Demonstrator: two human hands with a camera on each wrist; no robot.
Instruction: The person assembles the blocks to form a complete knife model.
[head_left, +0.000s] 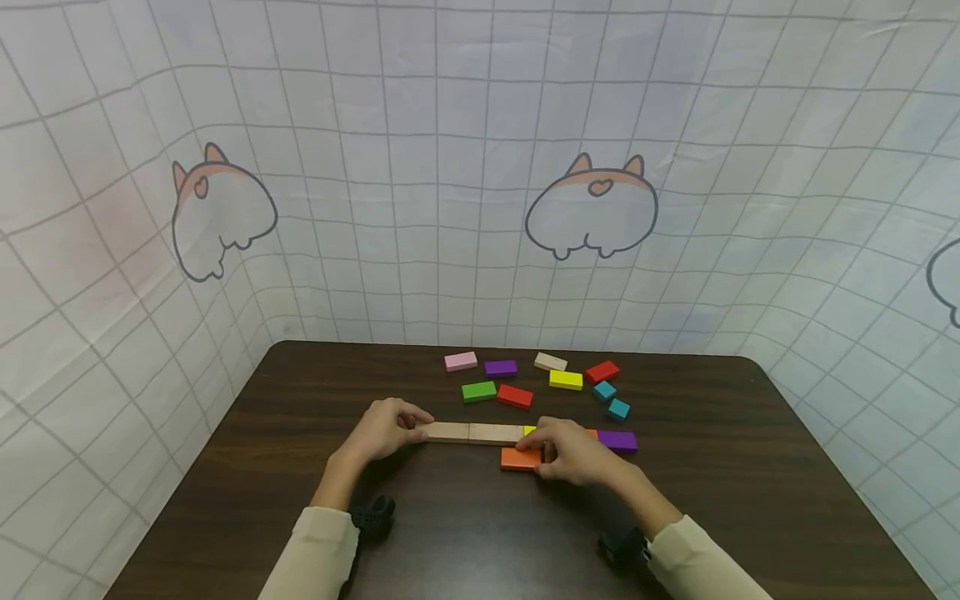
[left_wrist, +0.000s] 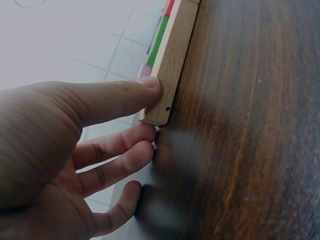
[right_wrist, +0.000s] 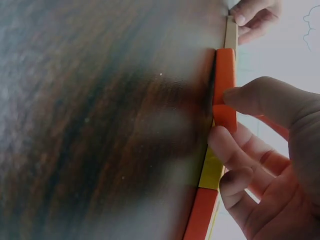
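A straight row of blocks runs across the table. At its left end my left hand (head_left: 382,429) pinches a plain wooden block (head_left: 447,432), the thumb lying against its side in the left wrist view. A second plain block (head_left: 497,435) continues the row, followed by a yellow block (right_wrist: 212,167), an orange-red block (right_wrist: 201,215) and a purple block (head_left: 617,442) at the right end. My right hand (head_left: 573,450) holds an orange block (head_left: 520,459) between thumb and fingers, on the near side of the row. The right hand partly covers the row's middle in the head view.
Loose blocks lie behind the row: pink (head_left: 461,362), purple (head_left: 501,368), green (head_left: 479,392), red (head_left: 515,396), plain wood (head_left: 551,362), yellow (head_left: 566,380), another red (head_left: 602,372), and two small blue ones. A gridded cloth (head_left: 450,208) hangs around the table (head_left: 315,400).
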